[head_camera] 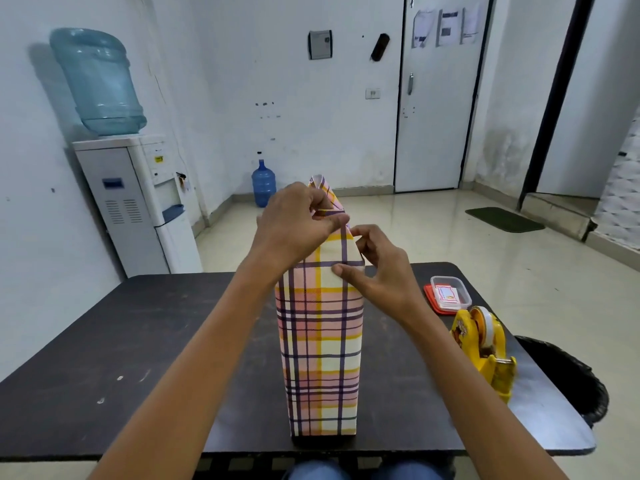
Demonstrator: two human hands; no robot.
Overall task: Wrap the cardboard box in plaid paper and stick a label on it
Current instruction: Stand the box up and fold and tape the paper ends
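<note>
Head view: box [320, 341] upright on table [138, 341], sides in plaid already. L hand [294, 223] pinches top flap [320, 184], R hand [379, 271] pinches side fold. Left, I judge: close+tape top, then label. Dispenser [485, 348] nearby.

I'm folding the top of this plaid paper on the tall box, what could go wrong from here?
1. The wrapped box stands tall and narrow on the table, so pressing at its top may tip it.
2. The left hand and right hand both pinch the plaid paper folds; reaching for the tape dispenser on the right may let a fold spring open.
3. The loose top flap may crease crookedly or tear.
</note>
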